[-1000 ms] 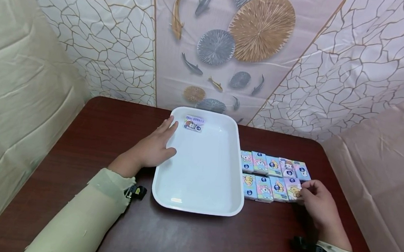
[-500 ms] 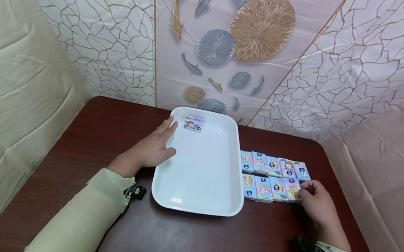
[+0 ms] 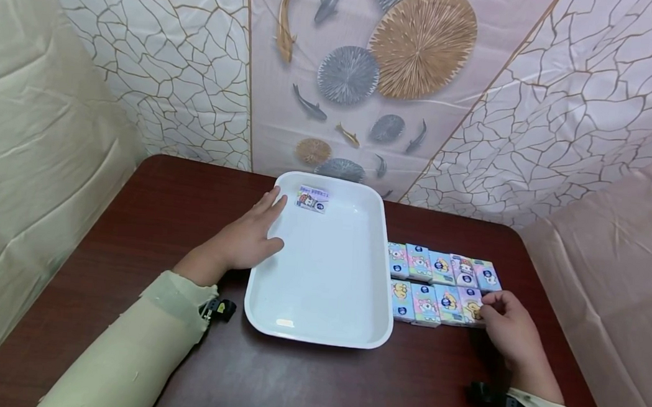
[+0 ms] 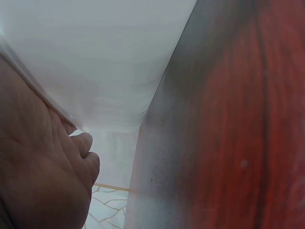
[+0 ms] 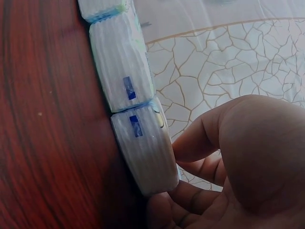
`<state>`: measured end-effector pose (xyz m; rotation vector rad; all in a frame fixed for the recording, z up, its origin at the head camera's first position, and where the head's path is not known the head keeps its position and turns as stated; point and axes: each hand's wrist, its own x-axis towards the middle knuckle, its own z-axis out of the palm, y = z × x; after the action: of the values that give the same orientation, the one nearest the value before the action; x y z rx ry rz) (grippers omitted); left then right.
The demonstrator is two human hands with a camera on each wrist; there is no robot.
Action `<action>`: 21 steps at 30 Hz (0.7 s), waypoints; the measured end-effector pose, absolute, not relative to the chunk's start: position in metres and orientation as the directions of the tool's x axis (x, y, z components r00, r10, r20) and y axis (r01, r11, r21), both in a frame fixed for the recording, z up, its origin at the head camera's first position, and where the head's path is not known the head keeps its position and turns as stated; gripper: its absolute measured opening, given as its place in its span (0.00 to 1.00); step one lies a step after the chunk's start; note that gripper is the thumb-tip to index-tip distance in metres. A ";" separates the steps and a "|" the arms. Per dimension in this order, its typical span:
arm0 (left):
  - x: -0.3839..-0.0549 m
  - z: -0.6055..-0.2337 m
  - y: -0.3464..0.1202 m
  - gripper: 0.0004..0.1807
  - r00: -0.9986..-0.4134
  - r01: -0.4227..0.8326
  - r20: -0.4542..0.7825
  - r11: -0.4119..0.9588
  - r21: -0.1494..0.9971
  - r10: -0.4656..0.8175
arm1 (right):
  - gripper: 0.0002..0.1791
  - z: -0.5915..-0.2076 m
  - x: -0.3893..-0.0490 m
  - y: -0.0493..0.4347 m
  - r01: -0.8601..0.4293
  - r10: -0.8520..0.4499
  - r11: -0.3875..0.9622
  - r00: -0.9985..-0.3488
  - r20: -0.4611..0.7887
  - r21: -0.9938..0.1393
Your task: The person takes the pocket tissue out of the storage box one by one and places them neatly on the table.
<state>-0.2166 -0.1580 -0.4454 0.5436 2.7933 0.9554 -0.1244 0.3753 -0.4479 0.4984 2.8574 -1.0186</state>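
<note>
A white rectangular tray (image 3: pixel 321 278) stands mid-table with one small printed tissue pack (image 3: pixel 312 199) lying at its far left. My left hand (image 3: pixel 242 239) rests over the tray's left rim, fingers straight; in the left wrist view its palm faces the tray's outer wall (image 4: pixel 105 62). To the right of the tray, several pastel tissue packs lie in two rows. My right hand (image 3: pixel 513 330) pinches the rightmost pack of the near row (image 3: pixel 470 306). The right wrist view shows the thumb on that tissue pack's (image 5: pixel 145 152) printed face and fingertips at its lower end.
The far row of packs (image 3: pixel 441 268) lies just behind the near one, beside the tray's right wall. Dark reddish-brown tabletop (image 3: pixel 286 388) extends in front and to the left. A patterned cloth (image 3: pixel 342 130) hangs behind the table, with padded pale panels (image 3: pixel 608 258) at both sides.
My right hand has edged very slightly left at the near row's end pack. The left hand stays on the tray rim.
</note>
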 end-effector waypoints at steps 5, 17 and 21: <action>-0.217 -0.446 -0.158 0.49 -0.926 0.288 -0.014 0.732 0.617 0.377 | 0.16 -0.448 -0.125 0.375 0.333 0.298 0.722 -0.941 -0.161 -0.606; -0.217 -0.445 -0.160 0.49 -0.930 0.281 -0.016 0.739 0.613 0.367 | 0.17 -0.435 -0.127 0.364 0.427 0.521 0.637 -0.852 -0.049 -0.642; -0.217 -0.447 -0.159 0.49 -0.928 0.277 -0.027 0.734 0.620 0.373 | 0.21 -0.420 -0.123 0.352 0.390 0.490 0.673 -0.872 -0.017 -0.628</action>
<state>-0.2175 -0.1586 -0.4470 0.5249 2.7847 0.9602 -0.1235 0.3522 -0.4201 0.7974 3.0122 -1.0721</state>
